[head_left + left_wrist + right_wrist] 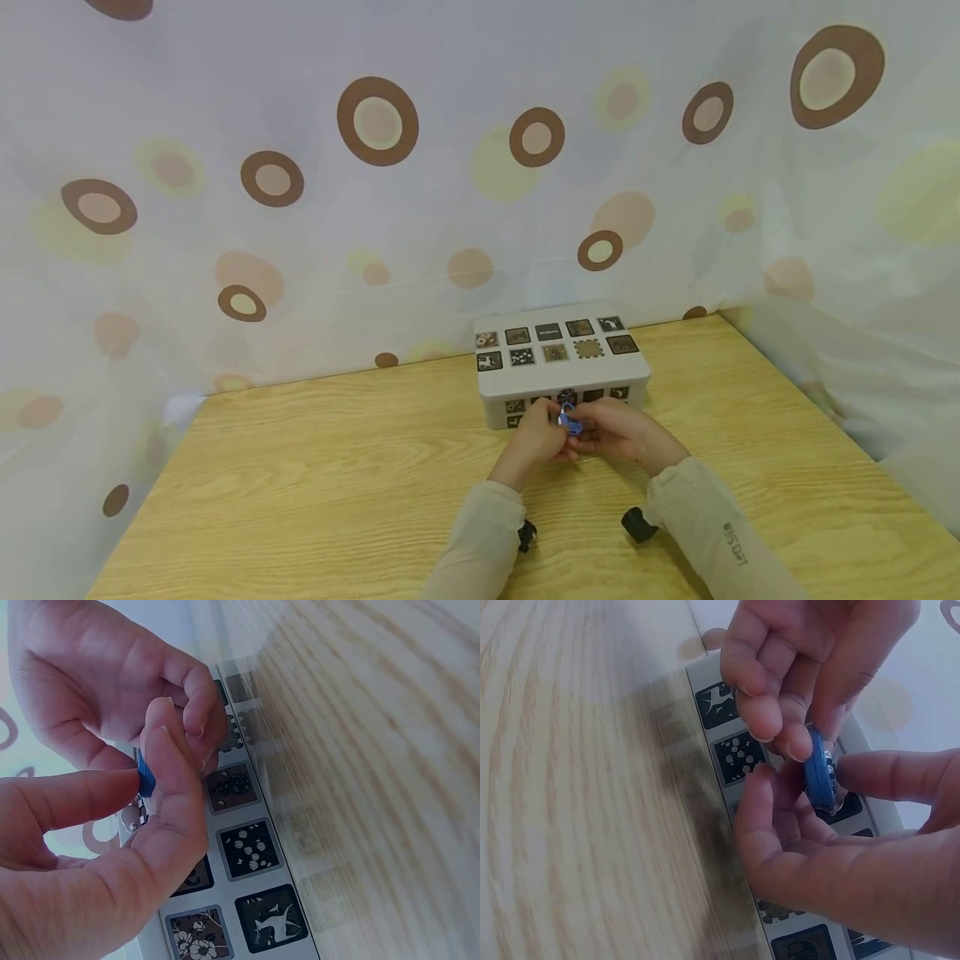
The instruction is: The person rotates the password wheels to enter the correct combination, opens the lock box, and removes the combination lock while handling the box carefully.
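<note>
One blue padlock: near the middle of the box's long front side, raised off the table, its pale loop pointing up; whether the loop runs through a catch, I cannot tell.
Left hand: thumb and forefinger drawn together on the padlock, with only its thickness between them; the other fingers bend loosely inward.
Right hand: thumb laid against the marked face of the padlock, fingertips on the far side, so it pinches the same piece; the gap is just as narrow.
Marks on the padlock: dark and white, along one face, too small to read.
White box: on the table near the back edge, lid down, small dark square pictures in rows on its top and front.
Pictures in the left wrist view: white flowers, a pale animal, light spots.
Table: yellowish wood with a wavy grain.
Cloth: pale, hanging behind and beside the table, printed with brown rings and soft yellow and peach spots.
Sleeves: cream, with lettering on the right one; a black camera sits at the right wrist.
</note>
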A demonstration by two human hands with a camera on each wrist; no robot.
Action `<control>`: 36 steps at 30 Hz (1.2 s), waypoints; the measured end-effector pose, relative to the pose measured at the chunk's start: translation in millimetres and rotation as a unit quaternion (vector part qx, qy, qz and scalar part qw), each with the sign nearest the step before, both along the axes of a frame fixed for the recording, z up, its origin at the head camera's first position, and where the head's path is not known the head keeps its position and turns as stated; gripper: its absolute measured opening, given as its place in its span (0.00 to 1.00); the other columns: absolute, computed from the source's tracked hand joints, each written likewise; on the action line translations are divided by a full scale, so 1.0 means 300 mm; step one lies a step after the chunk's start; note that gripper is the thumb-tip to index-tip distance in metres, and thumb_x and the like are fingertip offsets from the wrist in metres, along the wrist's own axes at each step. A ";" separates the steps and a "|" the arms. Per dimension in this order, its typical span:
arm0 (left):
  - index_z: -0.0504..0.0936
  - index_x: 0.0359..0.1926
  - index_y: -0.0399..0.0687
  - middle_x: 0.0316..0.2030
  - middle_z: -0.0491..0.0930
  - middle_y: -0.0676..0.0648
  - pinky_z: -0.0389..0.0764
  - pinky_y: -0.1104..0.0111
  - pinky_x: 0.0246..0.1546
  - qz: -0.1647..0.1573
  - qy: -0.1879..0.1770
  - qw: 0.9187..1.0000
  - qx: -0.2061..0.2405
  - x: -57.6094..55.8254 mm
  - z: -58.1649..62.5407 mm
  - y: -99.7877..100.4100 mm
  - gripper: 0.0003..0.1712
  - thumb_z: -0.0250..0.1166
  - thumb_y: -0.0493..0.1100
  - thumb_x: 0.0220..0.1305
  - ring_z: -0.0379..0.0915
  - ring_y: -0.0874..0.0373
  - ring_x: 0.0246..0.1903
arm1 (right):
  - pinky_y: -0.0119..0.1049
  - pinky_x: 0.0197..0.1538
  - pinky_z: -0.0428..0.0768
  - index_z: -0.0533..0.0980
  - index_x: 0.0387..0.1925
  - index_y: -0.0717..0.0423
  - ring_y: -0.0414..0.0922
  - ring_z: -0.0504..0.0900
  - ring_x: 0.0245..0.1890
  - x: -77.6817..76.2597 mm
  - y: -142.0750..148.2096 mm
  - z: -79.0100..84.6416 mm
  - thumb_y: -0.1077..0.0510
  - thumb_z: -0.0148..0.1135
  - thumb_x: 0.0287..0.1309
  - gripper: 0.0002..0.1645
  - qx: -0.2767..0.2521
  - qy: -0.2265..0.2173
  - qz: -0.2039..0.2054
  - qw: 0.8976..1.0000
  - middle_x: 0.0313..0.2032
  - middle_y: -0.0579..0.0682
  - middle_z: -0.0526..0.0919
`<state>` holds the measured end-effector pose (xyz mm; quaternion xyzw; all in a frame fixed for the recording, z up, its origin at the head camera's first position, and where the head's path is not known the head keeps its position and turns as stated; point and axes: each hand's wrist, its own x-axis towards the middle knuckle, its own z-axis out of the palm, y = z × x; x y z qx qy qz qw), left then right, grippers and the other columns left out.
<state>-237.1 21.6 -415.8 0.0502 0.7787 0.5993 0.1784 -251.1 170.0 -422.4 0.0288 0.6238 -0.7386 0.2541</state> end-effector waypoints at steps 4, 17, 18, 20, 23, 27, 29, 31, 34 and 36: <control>0.66 0.57 0.33 0.22 0.75 0.43 0.84 0.62 0.31 0.001 0.000 1.000 0.001 0.001 0.001 0.001 0.18 0.51 0.26 0.66 0.82 0.47 0.24 | 0.29 0.36 0.81 0.73 0.37 0.70 0.41 0.80 0.27 -0.001 0.002 -0.001 0.65 0.47 0.67 0.10 0.003 0.000 0.003 1.000 0.26 0.51 0.78; 0.67 0.56 0.33 0.19 0.74 0.45 0.84 0.61 0.30 0.007 -0.005 1.000 -0.002 -0.002 -0.001 0.004 0.19 0.50 0.24 0.64 0.82 0.49 0.22 | 0.28 0.38 0.81 0.69 0.45 0.76 0.41 0.79 0.30 0.002 0.008 -0.006 0.68 0.47 0.67 0.11 -0.012 0.018 0.025 0.999 0.30 0.53 0.76; 0.67 0.56 0.33 0.19 0.73 0.45 0.84 0.62 0.30 0.007 -0.005 1.000 -0.002 -0.002 -0.002 0.005 0.20 0.50 0.24 0.64 0.81 0.50 0.21 | 0.28 0.38 0.81 0.69 0.45 0.76 0.40 0.79 0.30 0.002 0.009 -0.006 0.69 0.47 0.66 0.12 -0.012 0.019 0.025 0.999 0.30 0.53 0.77; 0.67 0.56 0.33 0.19 0.73 0.46 0.84 0.62 0.29 0.009 -0.002 1.000 -0.001 -0.001 -0.002 0.005 0.20 0.50 0.24 0.63 0.81 0.50 0.21 | 0.28 0.38 0.81 0.70 0.45 0.76 0.40 0.79 0.30 0.001 0.010 -0.008 0.69 0.48 0.66 0.11 -0.013 0.021 0.025 0.999 0.30 0.53 0.77; 0.67 0.55 0.33 0.18 0.73 0.46 0.84 0.63 0.29 0.009 0.003 1.000 -0.001 -0.002 -0.002 0.005 0.19 0.50 0.24 0.62 0.81 0.50 0.21 | 0.27 0.38 0.81 0.72 0.42 0.73 0.40 0.79 0.29 -0.002 0.012 -0.010 0.69 0.49 0.65 0.09 -0.014 0.022 0.025 0.999 0.31 0.53 0.77; 0.67 0.56 0.33 0.19 0.73 0.46 0.84 0.62 0.30 0.005 0.003 1.000 -0.007 -0.004 -0.003 0.006 0.19 0.50 0.24 0.63 0.82 0.48 0.22 | 0.28 0.38 0.81 0.75 0.37 0.69 0.41 0.79 0.29 -0.006 0.011 -0.011 0.69 0.49 0.65 0.08 -0.010 0.012 0.018 1.000 0.29 0.53 0.77; 0.66 0.56 0.33 0.19 0.74 0.45 0.84 0.62 0.30 0.002 0.003 1.000 -0.011 -0.004 -0.003 0.005 0.19 0.50 0.25 0.65 0.82 0.48 0.23 | 0.29 0.37 0.81 0.74 0.36 0.69 0.41 0.79 0.28 -0.007 0.009 -0.009 0.68 0.49 0.65 0.08 -0.004 0.006 0.010 1.000 0.28 0.52 0.77; 0.66 0.57 0.33 0.19 0.74 0.45 0.84 0.61 0.31 0.001 0.003 1.000 -0.015 -0.004 -0.003 0.006 0.19 0.50 0.26 0.66 0.83 0.47 0.23 | 0.29 0.36 0.82 0.73 0.37 0.70 0.42 0.79 0.28 -0.007 0.005 -0.008 0.66 0.49 0.66 0.09 0.004 -0.002 0.001 1.000 0.26 0.52 0.78; 0.66 0.57 0.33 0.18 0.75 0.45 0.84 0.60 0.31 0.000 0.002 1.000 -0.017 -0.005 -0.002 0.006 0.19 0.50 0.26 0.66 0.82 0.48 0.22 | 0.29 0.36 0.81 0.72 0.39 0.71 0.42 0.80 0.27 -0.008 0.004 -0.009 0.65 0.48 0.66 0.10 0.011 -0.005 0.000 1.000 0.25 0.51 0.78; 0.66 0.58 0.33 0.18 0.75 0.45 0.84 0.60 0.31 0.000 0.001 1.000 -0.017 -0.004 -0.001 0.006 0.19 0.50 0.26 0.66 0.82 0.48 0.22 | 0.29 0.36 0.81 0.72 0.39 0.71 0.41 0.80 0.27 -0.009 0.004 -0.011 0.65 0.48 0.66 0.09 0.012 -0.005 0.002 1.000 0.25 0.51 0.78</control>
